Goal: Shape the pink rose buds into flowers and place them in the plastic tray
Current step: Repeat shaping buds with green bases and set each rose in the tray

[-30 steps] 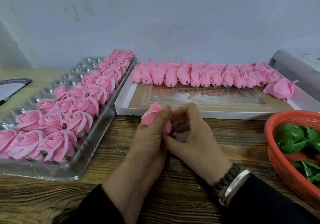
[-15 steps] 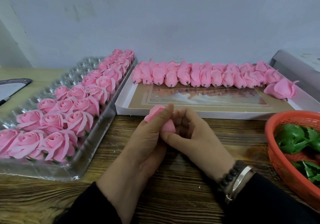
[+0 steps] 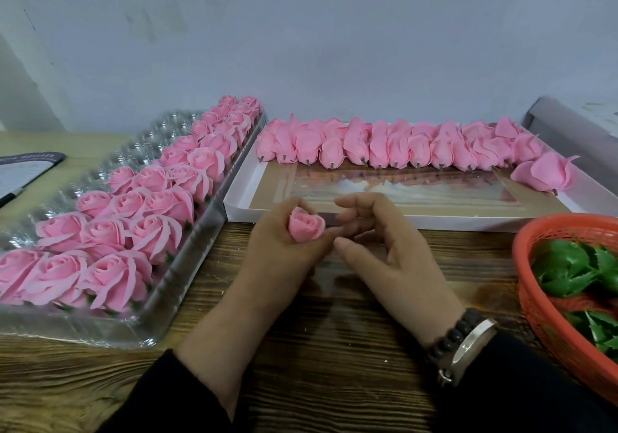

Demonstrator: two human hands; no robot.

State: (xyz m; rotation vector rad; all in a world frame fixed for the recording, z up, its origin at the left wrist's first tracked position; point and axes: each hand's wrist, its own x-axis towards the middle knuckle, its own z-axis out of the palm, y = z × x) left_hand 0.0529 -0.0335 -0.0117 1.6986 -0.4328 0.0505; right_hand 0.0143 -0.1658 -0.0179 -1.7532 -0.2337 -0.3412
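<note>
Your wooden worktop [image 3: 334, 349] carries the plastic tray [image 3: 187, 285] along its left edge, its right-hand rows filled with opened pink flowers [image 3: 133, 228]. At the back edge sits a white flat box [image 3: 418, 222] with a row of unshaped rose buds [image 3: 384, 148] along its far side. An orange basket [image 3: 548, 315] of green leaves [image 3: 565, 265] sits at the right edge. Near the middle, your left hand [image 3: 277, 248] pinches one rose bud [image 3: 306, 225], petals facing up. Your right hand [image 3: 391, 252] is just beside it, fingers loosely curled, gripping nothing.
</note>
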